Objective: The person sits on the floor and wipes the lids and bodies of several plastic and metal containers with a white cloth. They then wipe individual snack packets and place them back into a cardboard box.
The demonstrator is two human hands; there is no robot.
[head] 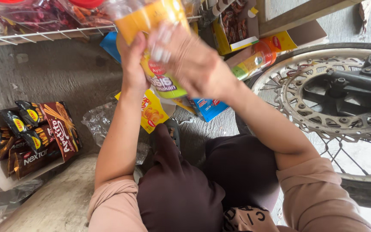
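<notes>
Both hands, left hand (132, 64) and right hand (190, 60), have fingers clamped on a yellow-green snack packet (159, 75); beyond it lies a blue packet (209, 107).

Soft, even daylight fills the scene, brightest on the pale floor beyond the wheel (336, 103), where the lower right corner nearly washes out. Shadows are faint; the darkest patch lies left of the wheel, under the person's knees. The right hand (190, 60) and the yellow packet (151, 19) are smeared with motion blur. The wheel curves from wide-angle distortion.
</notes>
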